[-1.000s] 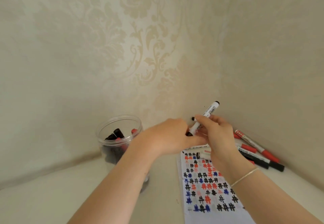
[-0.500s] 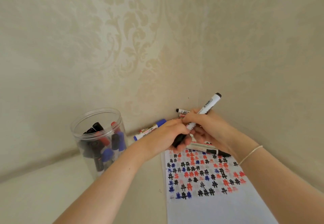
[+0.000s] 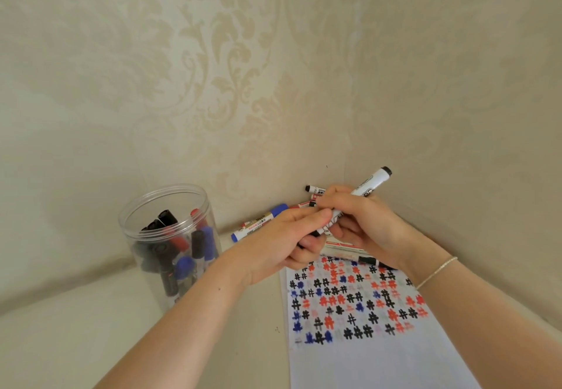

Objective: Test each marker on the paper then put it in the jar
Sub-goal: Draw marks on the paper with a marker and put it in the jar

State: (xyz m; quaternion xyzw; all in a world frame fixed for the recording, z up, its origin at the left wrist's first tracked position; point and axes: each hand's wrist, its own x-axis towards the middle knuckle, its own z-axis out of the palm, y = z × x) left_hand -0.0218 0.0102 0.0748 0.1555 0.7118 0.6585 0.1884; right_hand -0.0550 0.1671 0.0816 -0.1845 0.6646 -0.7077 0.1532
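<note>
A: Which item is central?
B: A white-barrelled marker with a black end [image 3: 369,186], held tilted above the far edge of the paper, its black end up and to the right.

A: How is it held?
B: The right hand [image 3: 368,221] curls its fingers round the middle of the barrel. The left hand [image 3: 282,244] pinches the lower end between thumb and curled fingers; whether that end carries a cap is hidden.

A: What lies beneath?
B: A white sheet of paper [image 3: 380,352] covered in rows of black, red and blue hash marks, flat on the pale tabletop [image 3: 76,343].

A: And the container?
B: A clear round plastic jar [image 3: 170,236], open at the top, stands upright to the left, well apart from the hands. It holds several markers with black, red and blue caps.

A: Anything else?
B: Loose markers lie in the corner behind the hands: a blue-capped one [image 3: 258,222], others partly hidden. One with black ends [image 3: 369,260] lies on the paper's far edge. A thin bracelet [image 3: 438,271] circles the right wrist. Cream damask wallpaper [image 3: 213,69] covers both walls.
</note>
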